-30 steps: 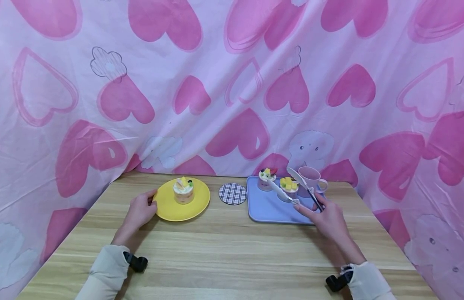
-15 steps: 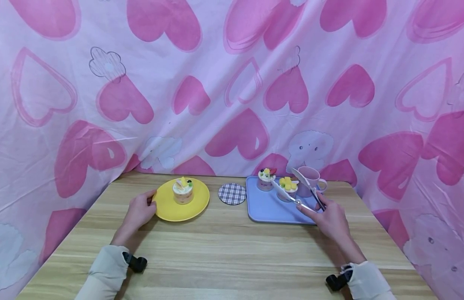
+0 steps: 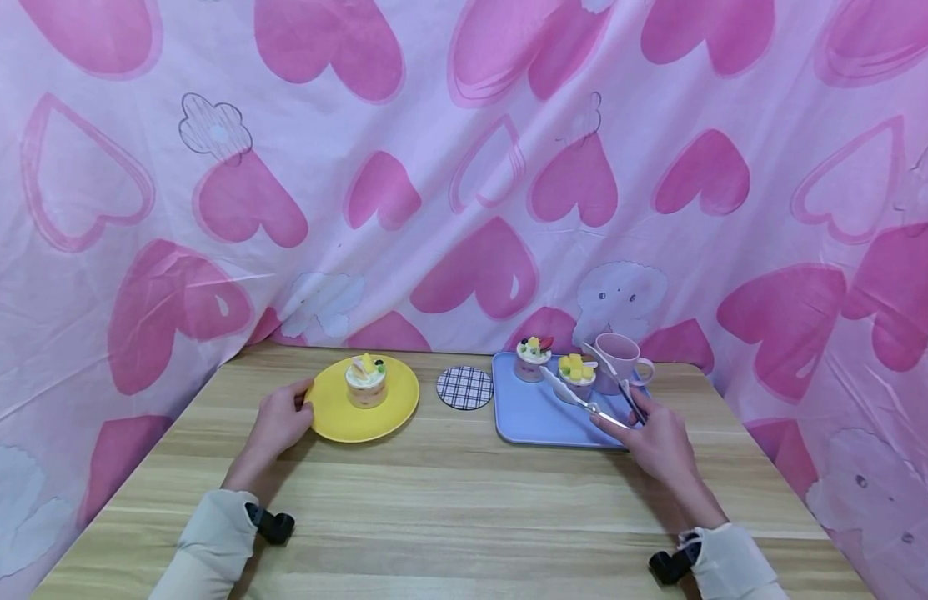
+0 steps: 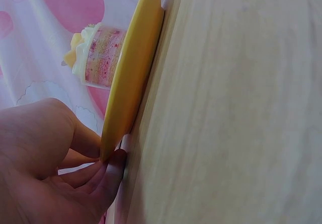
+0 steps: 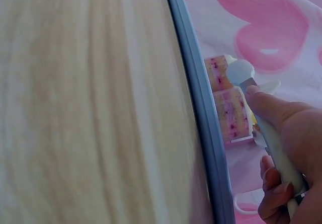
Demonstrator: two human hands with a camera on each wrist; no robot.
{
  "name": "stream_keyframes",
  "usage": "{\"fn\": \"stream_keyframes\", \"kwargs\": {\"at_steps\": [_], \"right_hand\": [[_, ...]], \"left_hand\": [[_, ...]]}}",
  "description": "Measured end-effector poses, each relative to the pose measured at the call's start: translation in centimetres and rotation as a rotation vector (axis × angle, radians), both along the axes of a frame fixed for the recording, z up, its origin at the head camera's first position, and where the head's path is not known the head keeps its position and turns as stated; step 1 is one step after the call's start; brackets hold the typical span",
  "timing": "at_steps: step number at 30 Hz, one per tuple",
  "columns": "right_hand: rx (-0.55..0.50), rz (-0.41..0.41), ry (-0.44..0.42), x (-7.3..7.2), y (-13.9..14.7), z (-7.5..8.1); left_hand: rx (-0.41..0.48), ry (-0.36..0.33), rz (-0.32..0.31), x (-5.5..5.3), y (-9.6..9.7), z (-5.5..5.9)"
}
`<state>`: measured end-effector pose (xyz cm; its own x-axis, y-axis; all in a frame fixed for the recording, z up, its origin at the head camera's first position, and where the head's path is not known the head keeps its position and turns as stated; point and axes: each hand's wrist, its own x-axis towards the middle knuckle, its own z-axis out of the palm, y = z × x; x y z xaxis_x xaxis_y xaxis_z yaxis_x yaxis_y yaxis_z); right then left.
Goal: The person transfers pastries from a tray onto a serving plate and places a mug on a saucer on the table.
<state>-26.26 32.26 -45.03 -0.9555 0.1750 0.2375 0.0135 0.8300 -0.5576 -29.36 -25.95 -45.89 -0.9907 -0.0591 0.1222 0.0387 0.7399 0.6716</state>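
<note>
The right hand [image 3: 666, 437] grips the tongs [image 3: 594, 407], thumb on one arm and fingers curled about the other; they look light and probably springy, best held along the handles. The left hand [image 3: 279, 421] pinches the plate [image 3: 396, 408] by its left rim, the side toward the left edge of the table [image 3: 433, 500]. The plate seems stiff and smooth, so a tilt could let the left cup [image 3: 367, 388] on it slide; a level rim hold suits it. The near cup [image 3: 576, 367] looks light, its clear wall thin and likely slippery, the cake and cream soft, the yellow cubes easily knocked off. It is best taken gently by the wall from two sides, below the topping.

The left cup stands upright just beyond the left hand and to its right, toward the table's far left corner. The near cup stands on the tray [image 3: 534, 423], toward the table's far right corner, beyond the right hand and to its left. The tong arms are spread around it; contact cannot be told. Just right stands the mug [image 3: 623, 361]; farther left, nearer the table's far edge, the far cup [image 3: 533, 362].
</note>
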Motion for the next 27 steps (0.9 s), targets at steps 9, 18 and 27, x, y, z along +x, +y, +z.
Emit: {"fn": "stream_keyframes", "kwargs": {"at_steps": [9, 18, 27], "right_hand": [[0.011, 0.018, 0.023, -0.03, -0.26, -0.41], [-0.045, 0.025, -0.049, 0.02, -0.38, -0.34], [-0.081, 0.024, -0.108, 0.32, -0.26, 0.05]], "left_hand": [[-0.007, 0.005, -0.001, 0.04, -0.07, 0.01], [-0.011, 0.008, -0.004, -0.01, -0.05, 0.0], [-0.021, 0.006, -0.004, 0.01, 0.01, -0.1]]}}
